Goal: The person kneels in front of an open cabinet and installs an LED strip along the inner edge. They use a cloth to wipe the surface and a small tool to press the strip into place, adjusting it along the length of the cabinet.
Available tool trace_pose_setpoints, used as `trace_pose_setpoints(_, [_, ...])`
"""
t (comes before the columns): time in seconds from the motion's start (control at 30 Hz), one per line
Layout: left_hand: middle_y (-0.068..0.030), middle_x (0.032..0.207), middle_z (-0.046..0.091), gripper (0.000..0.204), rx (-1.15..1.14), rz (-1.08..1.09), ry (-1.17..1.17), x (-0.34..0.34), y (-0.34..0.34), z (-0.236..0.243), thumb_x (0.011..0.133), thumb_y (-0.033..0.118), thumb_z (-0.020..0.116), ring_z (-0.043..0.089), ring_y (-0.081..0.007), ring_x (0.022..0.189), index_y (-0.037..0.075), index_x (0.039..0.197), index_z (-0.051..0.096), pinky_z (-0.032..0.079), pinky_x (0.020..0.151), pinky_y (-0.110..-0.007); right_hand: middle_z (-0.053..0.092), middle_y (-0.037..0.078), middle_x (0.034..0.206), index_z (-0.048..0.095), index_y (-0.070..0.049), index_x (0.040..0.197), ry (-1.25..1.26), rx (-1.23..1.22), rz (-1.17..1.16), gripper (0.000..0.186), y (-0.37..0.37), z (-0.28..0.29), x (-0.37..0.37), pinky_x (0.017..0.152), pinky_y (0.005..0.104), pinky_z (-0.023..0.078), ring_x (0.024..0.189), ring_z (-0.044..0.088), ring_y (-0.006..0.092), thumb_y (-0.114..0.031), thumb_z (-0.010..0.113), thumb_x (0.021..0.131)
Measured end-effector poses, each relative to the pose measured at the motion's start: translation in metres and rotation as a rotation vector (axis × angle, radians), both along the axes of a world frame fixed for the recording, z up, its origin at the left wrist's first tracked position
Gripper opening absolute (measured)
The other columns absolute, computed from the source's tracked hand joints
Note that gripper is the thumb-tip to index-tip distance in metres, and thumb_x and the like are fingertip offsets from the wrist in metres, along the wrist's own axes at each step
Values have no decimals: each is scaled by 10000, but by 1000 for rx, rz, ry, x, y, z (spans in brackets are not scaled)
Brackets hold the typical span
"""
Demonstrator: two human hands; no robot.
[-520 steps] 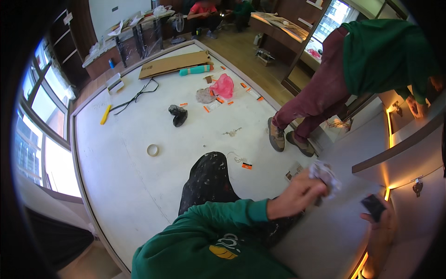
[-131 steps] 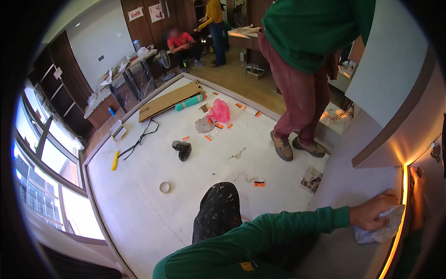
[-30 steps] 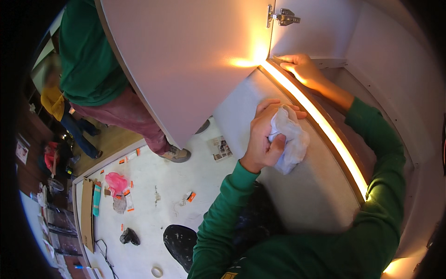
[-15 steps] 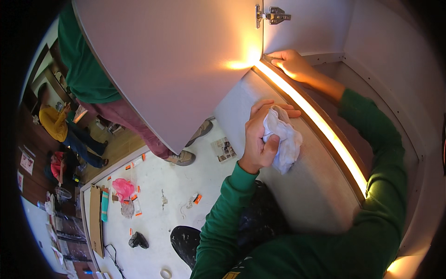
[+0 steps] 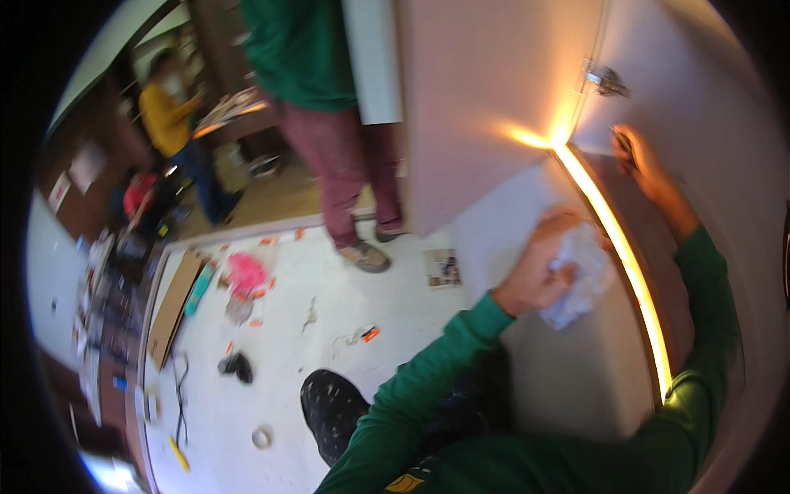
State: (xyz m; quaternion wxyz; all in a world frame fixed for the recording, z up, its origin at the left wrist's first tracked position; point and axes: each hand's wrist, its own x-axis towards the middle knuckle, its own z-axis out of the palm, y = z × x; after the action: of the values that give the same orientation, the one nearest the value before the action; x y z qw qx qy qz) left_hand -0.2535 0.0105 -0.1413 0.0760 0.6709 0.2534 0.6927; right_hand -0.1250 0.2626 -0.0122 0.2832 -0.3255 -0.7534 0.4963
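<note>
My left hand (image 5: 535, 267) grips a crumpled white cloth (image 5: 580, 292) over the pale surface beside the glowing light strip (image 5: 617, 244). My right hand (image 5: 638, 160) is closed on a small dark object (image 5: 627, 150) above the recess behind the strip, near the inner corner of the cabinet. A metal hinge (image 5: 606, 81) is fixed above that hand, and a pale curved door panel (image 5: 485, 90) stands open to the left of it. The frame is blurred, so the dark object's shape is unclear.
A co-worker's maroon-trousered legs (image 5: 329, 173) stand by the door. Two more people (image 5: 169, 115) are farther back. The white platform (image 5: 263, 379) bears cardboard (image 5: 173, 305), pink plastic (image 5: 247, 272), a tape roll (image 5: 262, 438) and scattered packets. My dark-clad knee (image 5: 336, 412) is below.
My view has swung, shifting the scene rightward. My right hand has lifted off the board edge, showing the dark object. My left hand still grips the cloth.
</note>
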Motion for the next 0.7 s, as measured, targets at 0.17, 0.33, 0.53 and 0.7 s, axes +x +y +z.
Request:
trace_pose_setpoints(0.17, [-146, 1043, 671, 390, 26, 90, -30, 4, -5, 1, 661, 91, 537, 584, -366, 1052, 31, 1030, 646, 343, 1123, -488, 490, -78, 663, 646, -116, 877, -170, 146, 125, 437, 3, -29, -12, 542, 245, 374, 574, 448, 30, -541, 697, 966])
trace_pose_setpoints(0.33, [-143, 973, 630, 379, 51, 23, -33, 5, -4, 2, 644, 56, 526, 583, -360, 982, 37, 1007, 634, 351, 1116, -495, 691, 9, 824, 726, 21, 972, -145, 390, 193, 207, 64, -67, -29, 685, 285, 490, 742, 604, 91, -169, 653, 1012])
trace_pose_setpoints(0.53, [-232, 982, 541, 391, 82, 47, -16, 5, -5, 3, 653, 65, 585, 491, -442, 1031, -33, 1032, 578, 395, 1018, -497, 676, 9, 774, 714, -3, 895, -52, 267, 203, 194, 110, -79, -42, 636, 279, 477, 669, 588, 89, -156, 656, 1000])
trace_pose_setpoints(0.7, [-142, 958, 626, 400, 18, 40, -66, 8, -8, 4, 627, 59, 527, 577, -363, 950, 20, 1015, 615, 338, 1132, -487, 654, 7, 732, 698, -6, 839, -117, 390, 135, 202, 123, -79, -52, 603, 288, 457, 653, 568, 79, -140, 667, 986])
